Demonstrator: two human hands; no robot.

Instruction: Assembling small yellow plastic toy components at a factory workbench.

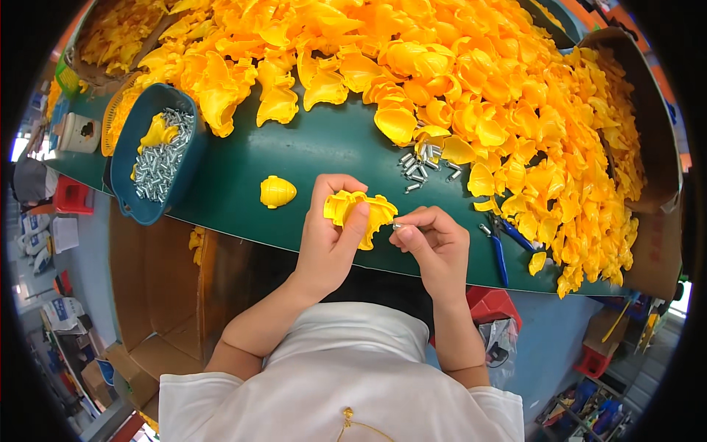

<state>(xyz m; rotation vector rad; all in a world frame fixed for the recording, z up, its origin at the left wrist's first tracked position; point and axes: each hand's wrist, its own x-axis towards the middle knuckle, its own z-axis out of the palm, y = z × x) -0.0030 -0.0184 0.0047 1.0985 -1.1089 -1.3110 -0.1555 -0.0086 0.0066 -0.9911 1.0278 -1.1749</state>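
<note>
Clock middle: the yellow shell (379, 214) in the left hand; 12 is at the top, 6 is toward the person's white shirt (342, 368).
Left hand: this hand (324, 250) is at 8 o'clock and grasps the yellow shell, its thumb pressed on the front and its fingers behind.
Yellow shell: it is up in the air, over the near edge of the green surface (236, 188), with its bumpy rim showing.
Right hand: this hand (442, 254) is between 3 and 4 o'clock and pinches a little silver bit (397, 226) with its finger and thumb.
Silver bit: it sits right by the shell's 3 o'clock side; I can't tell if they touch.
Small round yellow piece (278, 191): it lies alone between 9 and 10 o'clock.
Blue tub (130, 208): between 9 and 10 o'clock too, farther out, with lots of silver bits and some yellow inside.
Loose silver bits (420, 168): a small bunch lies between 1 and 2 o'clock.
Big yellow heap (471, 81): it curves from 11 around to 3 o'clock.
Blue-handled pliers (501, 258): they lie between 3 and 4 o'clock, beside the heap.
</note>
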